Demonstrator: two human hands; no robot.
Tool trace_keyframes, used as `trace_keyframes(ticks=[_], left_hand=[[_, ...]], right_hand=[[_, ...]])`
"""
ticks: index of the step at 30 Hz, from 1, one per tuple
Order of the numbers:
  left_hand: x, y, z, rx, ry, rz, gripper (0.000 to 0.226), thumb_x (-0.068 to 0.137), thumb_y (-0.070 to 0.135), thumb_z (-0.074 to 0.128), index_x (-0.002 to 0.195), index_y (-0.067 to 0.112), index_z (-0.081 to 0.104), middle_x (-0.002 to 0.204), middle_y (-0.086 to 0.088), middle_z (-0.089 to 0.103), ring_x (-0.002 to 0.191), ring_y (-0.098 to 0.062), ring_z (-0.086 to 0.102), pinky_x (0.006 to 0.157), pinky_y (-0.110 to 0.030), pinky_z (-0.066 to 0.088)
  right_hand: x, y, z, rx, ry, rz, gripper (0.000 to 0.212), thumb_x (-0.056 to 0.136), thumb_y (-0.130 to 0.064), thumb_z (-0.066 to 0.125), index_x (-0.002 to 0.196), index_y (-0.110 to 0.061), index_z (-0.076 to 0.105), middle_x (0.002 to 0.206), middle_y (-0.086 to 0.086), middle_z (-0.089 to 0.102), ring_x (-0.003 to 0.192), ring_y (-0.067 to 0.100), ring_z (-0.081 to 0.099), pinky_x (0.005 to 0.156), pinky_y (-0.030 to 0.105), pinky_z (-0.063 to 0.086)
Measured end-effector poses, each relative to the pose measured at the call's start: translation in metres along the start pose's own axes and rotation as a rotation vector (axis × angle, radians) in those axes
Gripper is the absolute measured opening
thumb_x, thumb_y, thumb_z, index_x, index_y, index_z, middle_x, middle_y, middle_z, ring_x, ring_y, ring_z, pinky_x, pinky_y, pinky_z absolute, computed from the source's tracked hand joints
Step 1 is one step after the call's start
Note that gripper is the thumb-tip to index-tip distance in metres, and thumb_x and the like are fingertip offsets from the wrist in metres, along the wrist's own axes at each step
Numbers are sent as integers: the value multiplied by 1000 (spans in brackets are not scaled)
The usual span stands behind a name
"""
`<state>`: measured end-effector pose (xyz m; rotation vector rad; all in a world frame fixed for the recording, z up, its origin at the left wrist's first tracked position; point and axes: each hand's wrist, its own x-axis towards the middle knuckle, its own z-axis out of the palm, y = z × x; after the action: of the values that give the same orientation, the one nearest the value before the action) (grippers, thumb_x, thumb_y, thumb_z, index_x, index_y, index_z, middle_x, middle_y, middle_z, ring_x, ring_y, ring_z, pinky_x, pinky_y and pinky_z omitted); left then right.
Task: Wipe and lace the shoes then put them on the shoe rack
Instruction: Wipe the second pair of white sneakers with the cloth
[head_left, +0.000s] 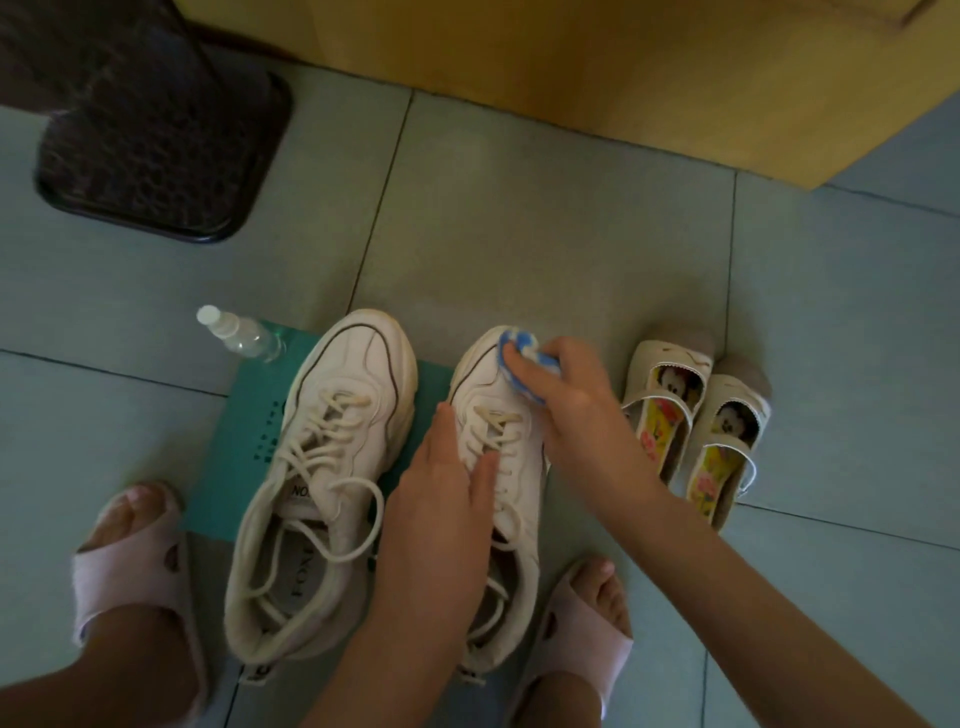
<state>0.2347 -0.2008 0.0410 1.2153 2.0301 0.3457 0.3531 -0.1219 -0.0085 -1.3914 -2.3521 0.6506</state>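
Two white sneakers stand side by side on a teal mat (244, 457). The left sneaker (332, 467) has loose, untied laces. My left hand (441, 499) lies flat with straight fingers on the laces and inner side of the right sneaker (511, 457), holding it steady. My right hand (561, 384) grips a blue and white cloth (522, 348) and presses it on that sneaker's toe.
A clear spray bottle (236, 332) lies at the mat's far left corner. A pair of small cartoon-print shoes (696, 431) stands to the right. A dark doormat (156, 145) lies at the far left, a yellow wooden panel (623, 67) along the back. My feet wear pink slippers (135, 561).
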Motion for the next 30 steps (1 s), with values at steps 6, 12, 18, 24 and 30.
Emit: trace_keyframes(ticks=[6,12,18,24,30], left_hand=[[0,0,0,9,-9,-27,56,98,36,34,148,18,16,145,-5,40,129,-21,42,100,-27,32],[-1,3,-2,19,-17,-22,55,98,37,30,148,19,15,148,-3,36,131,-20,40,102,-29,32],[-3,4,-1,40,-5,-13,55,98,37,29,148,18,15,148,-3,36,130,-20,40,101,-28,32],[-3,4,0,2,-4,-29,55,98,36,30,148,18,17,147,-3,38,129,-20,42,101,-29,34],[-4,6,-1,-11,-17,-42,54,99,35,30,148,19,17,148,-2,37,130,-19,40,102,-28,32]], right_hand=[[-30,2,-14,-9,-150,-16,46,85,-14,34,122,-6,61,103,19,57,95,20,42,80,24,35],[-42,14,-40,-119,-150,-59,58,58,12,54,110,-11,69,86,17,57,82,22,48,60,31,43],[-5,-1,-41,-6,-87,-44,40,82,-10,45,116,-4,65,90,18,54,83,22,49,72,23,35],[-11,-2,-25,-71,-105,-82,46,63,7,54,106,-3,69,89,22,59,77,39,60,68,39,49],[-19,-2,-37,-149,-133,-86,44,58,9,55,95,-6,72,78,17,57,68,36,59,57,34,42]])
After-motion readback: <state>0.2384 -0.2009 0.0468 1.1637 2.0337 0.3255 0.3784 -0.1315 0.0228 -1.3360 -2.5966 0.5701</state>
